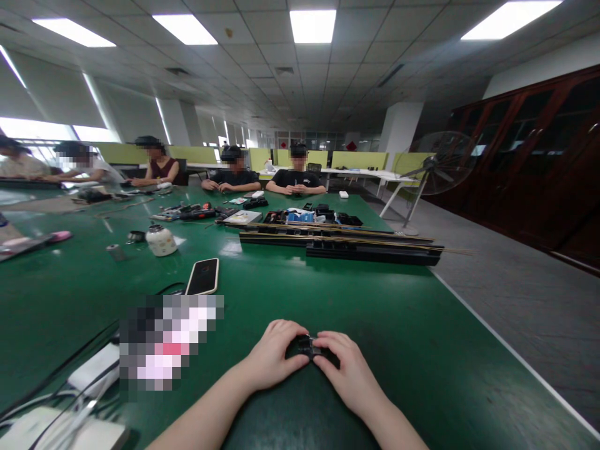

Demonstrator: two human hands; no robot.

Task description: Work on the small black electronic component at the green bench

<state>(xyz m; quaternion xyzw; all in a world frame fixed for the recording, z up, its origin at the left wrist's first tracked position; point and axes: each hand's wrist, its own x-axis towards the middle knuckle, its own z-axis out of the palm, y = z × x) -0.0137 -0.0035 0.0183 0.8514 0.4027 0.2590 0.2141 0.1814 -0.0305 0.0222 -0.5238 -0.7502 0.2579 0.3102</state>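
Open-plan office, green tabletop (267, 281), co-workers (296, 180) seated at far side. Small black part (305, 345) is between both hands, near side of tabletop. Left hand (275, 355): fingers curled, thumb and forefinger closed about its left end. Right hand (347, 365): fingers bent, pinching its right end. Smartphone (205, 277) lies left; long black rails (375, 252) farther back.

Indoor light from 4 bright ceiling panels (313, 26)
Daylight rims the blinds (37, 84) at left; pale glare marks the green surface (262, 290); pixelation masks patches; wide-angle distortion stretches the edges.
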